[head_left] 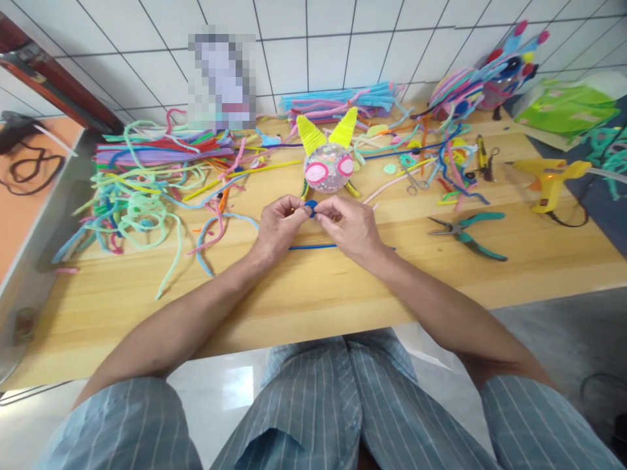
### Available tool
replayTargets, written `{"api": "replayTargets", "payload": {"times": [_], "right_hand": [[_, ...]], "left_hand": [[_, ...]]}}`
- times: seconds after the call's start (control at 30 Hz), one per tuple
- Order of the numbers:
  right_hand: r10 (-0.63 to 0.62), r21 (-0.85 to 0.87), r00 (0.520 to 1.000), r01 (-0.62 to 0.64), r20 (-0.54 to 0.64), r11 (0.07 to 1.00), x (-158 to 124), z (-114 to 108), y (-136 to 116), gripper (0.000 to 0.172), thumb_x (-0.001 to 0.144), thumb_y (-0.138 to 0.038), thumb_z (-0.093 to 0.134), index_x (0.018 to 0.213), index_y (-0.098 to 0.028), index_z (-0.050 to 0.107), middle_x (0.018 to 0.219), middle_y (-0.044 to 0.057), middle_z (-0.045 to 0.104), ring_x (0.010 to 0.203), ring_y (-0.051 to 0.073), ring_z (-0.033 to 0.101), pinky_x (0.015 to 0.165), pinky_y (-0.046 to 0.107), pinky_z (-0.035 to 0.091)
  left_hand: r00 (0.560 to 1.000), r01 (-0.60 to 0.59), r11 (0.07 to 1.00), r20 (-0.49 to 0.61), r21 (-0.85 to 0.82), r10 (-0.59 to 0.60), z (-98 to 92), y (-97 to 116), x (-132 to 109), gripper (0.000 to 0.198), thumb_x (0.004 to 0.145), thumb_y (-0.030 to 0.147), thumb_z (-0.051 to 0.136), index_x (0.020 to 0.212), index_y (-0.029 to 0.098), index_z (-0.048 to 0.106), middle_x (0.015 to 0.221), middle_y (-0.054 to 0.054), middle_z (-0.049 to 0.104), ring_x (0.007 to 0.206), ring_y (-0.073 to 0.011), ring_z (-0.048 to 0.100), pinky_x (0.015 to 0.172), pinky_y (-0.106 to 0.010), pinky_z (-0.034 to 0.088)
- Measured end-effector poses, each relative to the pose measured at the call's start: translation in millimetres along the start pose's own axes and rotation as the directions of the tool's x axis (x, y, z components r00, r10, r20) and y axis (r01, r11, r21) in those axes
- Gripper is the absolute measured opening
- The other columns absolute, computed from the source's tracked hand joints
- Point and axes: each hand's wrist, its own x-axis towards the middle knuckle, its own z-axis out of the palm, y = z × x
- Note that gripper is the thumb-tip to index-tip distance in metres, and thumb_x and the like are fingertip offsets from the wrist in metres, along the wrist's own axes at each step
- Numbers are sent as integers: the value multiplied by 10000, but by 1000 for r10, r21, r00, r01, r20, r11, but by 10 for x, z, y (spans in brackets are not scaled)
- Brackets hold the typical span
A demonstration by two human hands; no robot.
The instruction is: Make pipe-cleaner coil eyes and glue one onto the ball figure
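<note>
Blue coil [310, 206] — a small wound disc of fuzzy pipe cleaner — is held just above the wooden table [313, 294], near its middle, pinched between both hands. The left hand [279, 228] grips it from the left with thumb and forefinger closed on its edge, the other fingers curled in. The right hand [350, 228] meets it from the right, fingertips pressed to the same disc, so the two hands almost touch across it. Below the hands a straight blue strand [313, 247] lies flat on the wood, passing under the right wrist; whether it joins the coil cannot be made out.

Just behind the hands stands a glittery ball figure [329, 166] with two yellow pointed ears and pink rings on its front. To the left spreads a loose heap of pipe cleaners [147, 176] in many colours, some straight, some curled. At the back, against the tiled wall, lies a bundle of light blue stems [337, 101]. To the right of the hands, well apart, rest teal-handled pliers [467, 234], and farther right a yellow glue gun [551, 179] with its cord. A many-coloured finished piece [490, 75] sits at the far right corner — beside it a green sheet [568, 108].
</note>
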Motion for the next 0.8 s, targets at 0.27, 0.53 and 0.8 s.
{"api": "replayTargets", "payload": {"times": [0.27,0.53,0.8], "right_hand": [[89,71,994,-93,63,993,42,-42,15,76,901,-178,635,932,-211,696,875,15,743,795,160,675,769,300,535],[-152,-159,956,196,252,968,129,-247,84,220,993,-113,542,1002,-213,738,1036,56,730,974,198,671,880,325,498],[-171,-146,973,194,157,970,81,-165,68,175,989,-127,570,963,-206,724,986,51,731,925,184,672,877,327,511]], "left_hand": [[990,124,986,77,-112,-116,-6,-29,-3,191,717,317,817,748,209,663,498,67,505,430,-74,365,436,-214,261],[939,218,966,240,139,-246,-161,94,136,253,596,292,907,715,190,709,518,53,513,436,-66,363,424,-208,210],[978,111,989,169,94,-126,-149,23,113,193,655,288,878,723,194,725,518,50,507,458,-73,366,446,-216,244]]}}
